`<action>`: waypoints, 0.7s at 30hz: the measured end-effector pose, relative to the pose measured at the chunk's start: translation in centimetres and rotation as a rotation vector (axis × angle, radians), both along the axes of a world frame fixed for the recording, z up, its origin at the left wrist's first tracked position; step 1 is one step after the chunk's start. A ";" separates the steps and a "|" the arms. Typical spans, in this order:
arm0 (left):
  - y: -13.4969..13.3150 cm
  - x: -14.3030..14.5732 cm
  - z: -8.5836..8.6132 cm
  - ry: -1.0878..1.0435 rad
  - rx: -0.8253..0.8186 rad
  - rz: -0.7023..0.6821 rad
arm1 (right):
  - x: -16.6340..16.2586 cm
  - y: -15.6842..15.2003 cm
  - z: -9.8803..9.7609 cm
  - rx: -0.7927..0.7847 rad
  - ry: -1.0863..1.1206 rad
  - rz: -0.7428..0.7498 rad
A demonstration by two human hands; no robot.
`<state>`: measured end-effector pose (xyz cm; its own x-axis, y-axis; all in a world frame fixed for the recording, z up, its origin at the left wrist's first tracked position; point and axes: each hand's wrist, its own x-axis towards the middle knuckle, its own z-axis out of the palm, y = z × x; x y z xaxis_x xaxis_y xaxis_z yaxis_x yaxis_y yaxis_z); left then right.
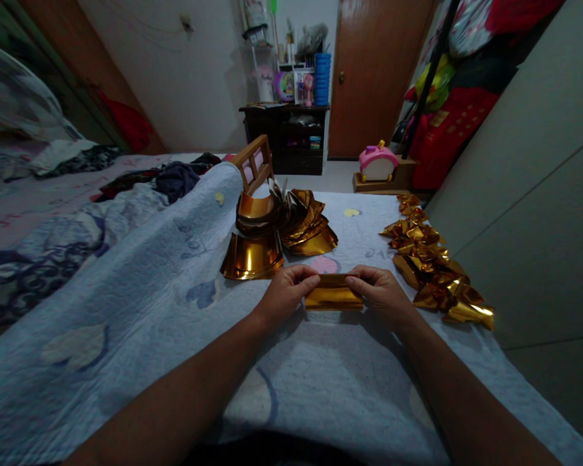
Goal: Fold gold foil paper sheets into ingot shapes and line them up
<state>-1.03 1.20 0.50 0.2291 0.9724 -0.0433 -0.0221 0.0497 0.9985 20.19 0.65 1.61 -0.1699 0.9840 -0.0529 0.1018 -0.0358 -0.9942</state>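
Note:
Between my two hands is a sheet of shiny gold foil paper (pixel 334 299), held by its upper corners, with its top edge rolled or folded over. My left hand (pixel 290 288) pinches the left end between thumb and fingers. At the right end, my right hand (pixel 375 288) grips in the same way. Just beyond my left hand lie fanned stacks of curved gold foil sheets (pixel 253 254). Off to the right, a row of folded gold foil pieces (pixel 422 259) runs along the bed's edge.
A pale blue quilt (pixel 330 382) with heart shapes covers the surface under my hands. A wooden frame (pixel 253 162) stands behind the stacks. Rumpled clothes (pixel 175 178) lie at left, beside a fan (pixel 19 90). A white panel (pixel 529 194) rises at right; a pink toy (pixel 377 162) sits beyond.

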 end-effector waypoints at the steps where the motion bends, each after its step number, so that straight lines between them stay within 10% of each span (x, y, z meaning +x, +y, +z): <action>1: 0.0 0.0 0.0 0.001 -0.002 -0.001 | 0.0 0.0 0.0 0.000 0.000 0.000; 21: -0.1 0.1 0.4 0.024 0.026 0.032 | 0.1 0.1 -0.6 -0.010 -0.004 -0.004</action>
